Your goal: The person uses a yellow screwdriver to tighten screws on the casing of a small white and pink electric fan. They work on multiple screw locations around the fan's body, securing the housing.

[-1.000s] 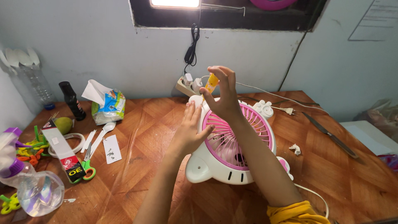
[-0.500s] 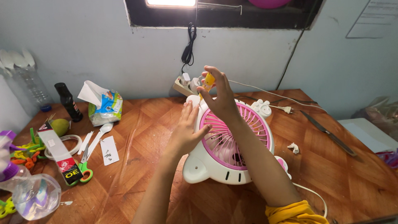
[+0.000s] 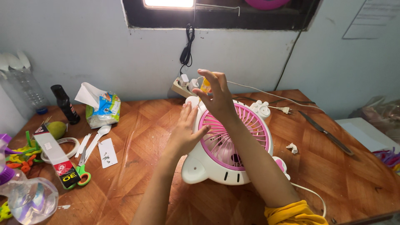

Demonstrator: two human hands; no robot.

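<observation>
A white plastic desk fan with a pink round grille point(image 3: 227, 146) lies tilted on its back on the brown wooden parquet table point(image 3: 146, 125), grille facing up, near the middle of the table. The person's left hand point(image 3: 185, 131) lies flat against the fan's left rim, fingers stretched out and close together, holding nothing. The right hand point(image 3: 216, 98) is raised above the fan's upper edge, thumb and fingertips pinching the yellow handle of a small screwdriver point(image 3: 205, 85), which points down toward the fan's top. A yellow sleeve point(image 3: 293, 212) is bunched on the right forearm.

Behind the fan, a white power strip point(image 3: 185, 86) sits against the wall. To the left lie a slip of white paper carrying small screws point(image 3: 106, 152), green-handled scissors point(image 3: 83, 171) and a white plastic spoon point(image 3: 98, 135). To the right, a long dark-bladed knife point(image 3: 327, 133) rests on the table.
</observation>
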